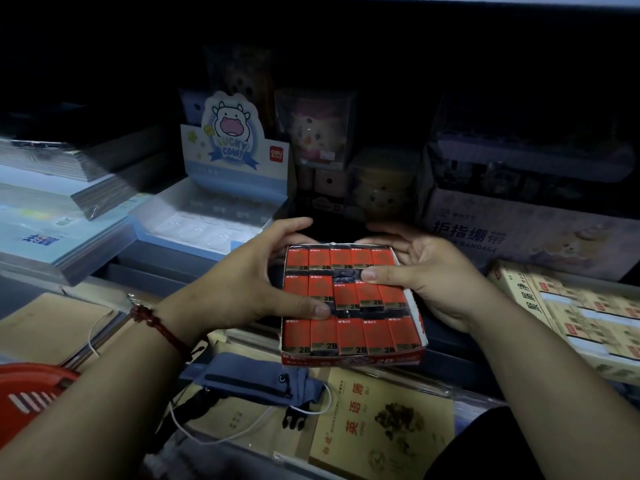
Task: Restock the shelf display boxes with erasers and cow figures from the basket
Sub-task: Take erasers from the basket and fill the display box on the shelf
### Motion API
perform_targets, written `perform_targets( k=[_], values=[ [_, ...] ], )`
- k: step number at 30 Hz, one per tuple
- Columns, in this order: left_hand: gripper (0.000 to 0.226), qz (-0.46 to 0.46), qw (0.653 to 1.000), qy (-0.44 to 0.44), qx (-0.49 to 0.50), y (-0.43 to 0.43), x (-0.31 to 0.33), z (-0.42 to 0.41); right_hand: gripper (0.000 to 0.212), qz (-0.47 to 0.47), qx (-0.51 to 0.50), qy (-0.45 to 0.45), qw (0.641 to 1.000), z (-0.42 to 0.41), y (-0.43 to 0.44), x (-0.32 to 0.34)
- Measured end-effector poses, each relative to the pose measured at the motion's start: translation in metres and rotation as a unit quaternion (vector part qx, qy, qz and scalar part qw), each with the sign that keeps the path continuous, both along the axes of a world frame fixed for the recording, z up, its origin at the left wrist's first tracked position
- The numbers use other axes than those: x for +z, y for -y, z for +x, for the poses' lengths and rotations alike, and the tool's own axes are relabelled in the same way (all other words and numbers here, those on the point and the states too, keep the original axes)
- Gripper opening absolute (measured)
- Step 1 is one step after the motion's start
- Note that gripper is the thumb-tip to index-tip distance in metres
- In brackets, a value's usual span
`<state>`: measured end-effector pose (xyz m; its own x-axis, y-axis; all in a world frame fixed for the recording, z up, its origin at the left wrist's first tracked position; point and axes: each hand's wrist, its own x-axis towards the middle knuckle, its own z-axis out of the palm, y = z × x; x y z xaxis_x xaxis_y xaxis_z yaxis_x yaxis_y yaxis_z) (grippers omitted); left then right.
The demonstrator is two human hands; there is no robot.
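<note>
- Dim shop shelving; a red plastic basket (31, 393) sits at lower left.
- At centre, my view shows the left hand (242, 282) and right hand (426, 278) gripping opposite sides of a red cardboard display box of 2B erasers (349, 327), thumbs on top.
- Thin card, probably light and bendy: I'd support both side walls.
- Beyond, upper left: a pale blue Lucky Cow display box (221, 202).

Reference item: eraser box (349, 359), with erasers (323, 336) in it in three rows. The left hand (249, 282) grips its left side and the right hand (426, 282) its right side. Behind it to the left stands the cow display box (221, 202), with stacked notebooks (52, 202) further left. Directly behind are packaged toys (322, 133); behind to the right, a bandage carton (519, 233). Before and below it a pouch (256, 379) lies beside a booklet (381, 427). The basket (31, 389) sits far to the lower left.
</note>
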<state>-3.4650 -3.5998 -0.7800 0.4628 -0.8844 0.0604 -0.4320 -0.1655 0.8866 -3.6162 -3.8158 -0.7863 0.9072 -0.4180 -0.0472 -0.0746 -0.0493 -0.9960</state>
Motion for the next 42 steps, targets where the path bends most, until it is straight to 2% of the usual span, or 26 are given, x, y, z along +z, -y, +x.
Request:
perform_targets(
  k=[5, 15, 21, 29, 36, 39, 42],
  values=[
    [0.112, -0.005, 1.000, 0.001, 0.002, 0.000, -0.002, 0.002, 0.049, 0.007, -0.003, -0.009, 1.000, 0.000, -0.001, 0.003],
    [0.100, 0.010, 1.000, -0.006, -0.013, 0.001, -0.002, 0.006, 0.065, -0.018, 0.009, 0.003, 1.000, -0.003, -0.003, 0.003],
    [0.106, 0.020, 0.999, -0.010, -0.026, 0.002, 0.000, 0.006, 0.063, -0.019, 0.007, 0.002, 1.000, -0.003, -0.003, 0.003],
    [0.102, 0.015, 0.999, -0.020, -0.033, 0.001, -0.001, 0.006, 0.062, -0.018, 0.007, -0.002, 1.000, -0.004, -0.004, 0.003],
    [0.105, 0.000, 0.999, -0.017, -0.032, -0.001, -0.003, 0.004, 0.062, -0.029, 0.002, 0.023, 0.999, -0.006, -0.009, 0.007],
    [0.102, -0.044, 0.997, -0.042, -0.039, -0.007, -0.007, 0.003, 0.050, -0.054, 0.011, 0.028, 0.998, -0.016, -0.015, 0.013],
    [0.099, -0.076, 0.996, -0.026, -0.041, -0.019, -0.012, -0.005, 0.045, -0.169, 0.023, 0.036, 0.985, -0.031, -0.019, 0.017]
  ],
)
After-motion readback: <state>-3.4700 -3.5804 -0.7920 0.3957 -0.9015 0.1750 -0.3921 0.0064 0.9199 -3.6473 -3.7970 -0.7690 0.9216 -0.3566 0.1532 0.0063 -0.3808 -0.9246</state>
